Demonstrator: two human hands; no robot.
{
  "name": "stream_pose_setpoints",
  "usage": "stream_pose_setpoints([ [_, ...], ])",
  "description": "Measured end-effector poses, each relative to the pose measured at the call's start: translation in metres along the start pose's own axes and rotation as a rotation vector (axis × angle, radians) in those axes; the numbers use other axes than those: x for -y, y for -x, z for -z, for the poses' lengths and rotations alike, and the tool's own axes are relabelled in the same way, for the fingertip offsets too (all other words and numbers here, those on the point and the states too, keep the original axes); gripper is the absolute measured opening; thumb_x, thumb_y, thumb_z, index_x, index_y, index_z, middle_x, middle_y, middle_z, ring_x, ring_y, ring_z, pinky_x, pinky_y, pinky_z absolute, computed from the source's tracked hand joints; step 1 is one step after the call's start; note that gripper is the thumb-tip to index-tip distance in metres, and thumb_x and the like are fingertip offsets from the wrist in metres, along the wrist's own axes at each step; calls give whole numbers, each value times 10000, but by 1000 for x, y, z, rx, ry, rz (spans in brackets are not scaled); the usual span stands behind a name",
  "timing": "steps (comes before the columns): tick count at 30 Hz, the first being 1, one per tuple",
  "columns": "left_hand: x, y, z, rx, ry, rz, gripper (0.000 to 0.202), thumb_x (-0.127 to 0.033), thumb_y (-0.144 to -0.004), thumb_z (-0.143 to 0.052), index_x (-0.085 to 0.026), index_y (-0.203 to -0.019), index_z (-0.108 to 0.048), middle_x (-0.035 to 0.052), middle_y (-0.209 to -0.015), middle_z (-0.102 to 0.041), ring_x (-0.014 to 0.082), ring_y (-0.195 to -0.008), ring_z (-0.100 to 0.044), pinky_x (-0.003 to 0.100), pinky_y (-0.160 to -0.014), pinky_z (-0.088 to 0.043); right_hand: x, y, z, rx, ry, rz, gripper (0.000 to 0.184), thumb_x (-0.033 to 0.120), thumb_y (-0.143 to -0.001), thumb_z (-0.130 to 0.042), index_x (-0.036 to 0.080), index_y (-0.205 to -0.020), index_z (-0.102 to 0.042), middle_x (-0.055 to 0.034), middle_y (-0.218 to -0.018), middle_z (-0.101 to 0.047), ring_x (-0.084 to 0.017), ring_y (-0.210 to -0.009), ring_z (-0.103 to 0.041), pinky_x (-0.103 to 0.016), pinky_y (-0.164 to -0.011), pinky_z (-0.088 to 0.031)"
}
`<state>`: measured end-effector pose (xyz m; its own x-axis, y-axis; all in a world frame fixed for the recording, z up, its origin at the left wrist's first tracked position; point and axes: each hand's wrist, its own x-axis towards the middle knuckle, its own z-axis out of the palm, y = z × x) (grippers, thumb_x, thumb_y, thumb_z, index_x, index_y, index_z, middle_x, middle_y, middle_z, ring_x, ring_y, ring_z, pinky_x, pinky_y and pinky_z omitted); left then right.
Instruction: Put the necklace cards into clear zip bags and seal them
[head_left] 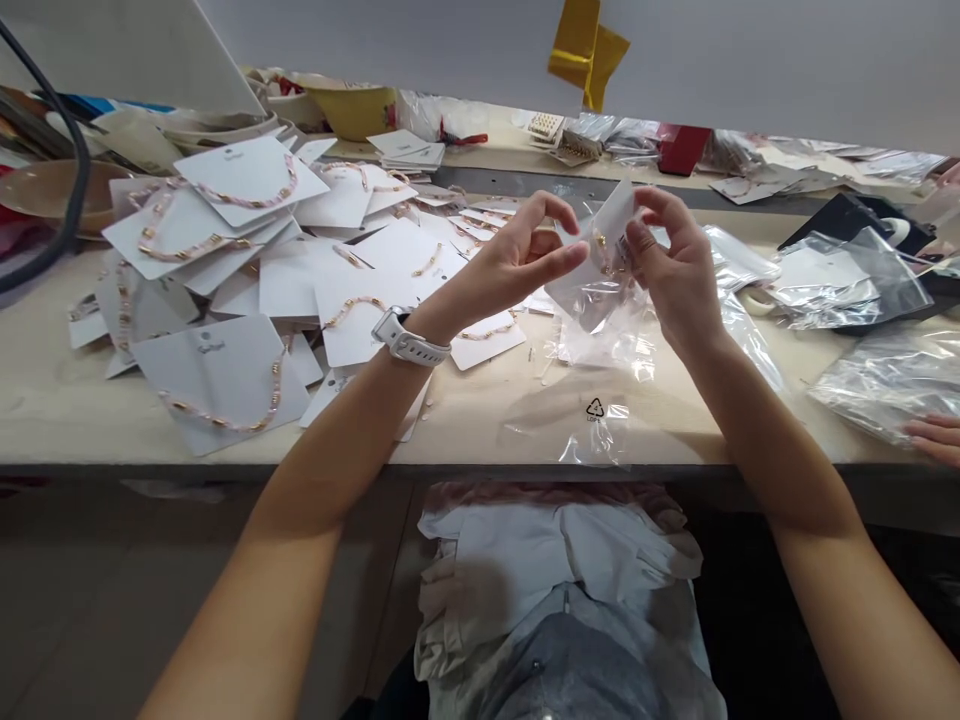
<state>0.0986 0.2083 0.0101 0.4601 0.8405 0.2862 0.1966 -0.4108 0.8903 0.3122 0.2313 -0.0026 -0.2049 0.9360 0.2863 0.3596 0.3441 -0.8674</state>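
Right hand pinches clear plastic bag and white card; left hand curls half-open beside.

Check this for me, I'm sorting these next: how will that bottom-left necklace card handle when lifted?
The white card looks thin but fairly stiff, so it should lift flat. The beaded necklace lies in a loose curve and looks floppy; it may swing or slip off, though I cannot tell whether it is fastened.

The bagged gold piece looks too blurred to identify.
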Motion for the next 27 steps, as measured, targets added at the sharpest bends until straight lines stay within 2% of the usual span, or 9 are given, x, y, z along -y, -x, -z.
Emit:
stream_pose_setpoints([
  [4,-4,0,6,22,-24,-108,309,-493,-901,-599,-187,-881,-559,-4,-757,-484,86,-651,-522,224,-593,-458,10,-3,6,11,-107,-118,420,646,-844,-568,307,-1088,-607,-30,-815,-588,-157,-635,-530,-289,-482,-419],
  [8,-5,1,13,82,-116,-185,267,-447,-838,-668,-188,-807,-607,21,-774,-555,123,-713,-538,258,-657,-484,13,-6,15,11,-163,-172,322,588,-802,-622,324,-985,-605,-8,-706,-555,-141,-496,-396,-306,-430,-298],
  [13,1,1,16,127,-232,-233,211,-395,-786,-746,-192,-816,-698,26,-818,-598,133,-774,-566,263,-720,-503,9,-9,23,73,-108,-138,360,656,-832,-568,342,-1008,-576,-4,-723,-585,-168,-571,-519,-318,-472,-357],
  [15,3,1,16,131,-213,-262,176,-386,-813,-729,-213,-837,-719,24,-840,-610,131,-787,-581,261,-730,-505,11,-9,25,78,-124,-158,361,652,-816,-595,331,-982,-577,4,-703,-582,-150,-531,-497,-306,-448,-356],
  [18,4,0,18,129,-177,-290,150,-372,-851,-692,-227,-854,-730,32,-869,-623,133,-801,-597,266,-731,-509,19,-8,27,86,-187,-221,324,585,-797,-663,298,-909,-561,26,-661,-556,-103,-440,-420,-274,-383,-330],
  [22,-3,1,22,121,-137,-279,159,-368,-875,-656,-231,-841,-728,41,-890,-633,146,-835,-615,293,-779,-528,26,-8,28,146,-296,-299,298,470,-799,-712,262,-847,-504,50,-660,-541,-65,-374,-403,-237,-321,-281],
  [27,-13,3,18,21,-76,-259,276,-450,-912,-592,-228,-795,-706,45,-857,-633,160,-824,-627,329,-782,-548,22,-10,26,143,-329,-298,242,413,-825,-697,258,-869,-516,56,-635,-543,-73,-359,-437,-227,-318,-345],
])
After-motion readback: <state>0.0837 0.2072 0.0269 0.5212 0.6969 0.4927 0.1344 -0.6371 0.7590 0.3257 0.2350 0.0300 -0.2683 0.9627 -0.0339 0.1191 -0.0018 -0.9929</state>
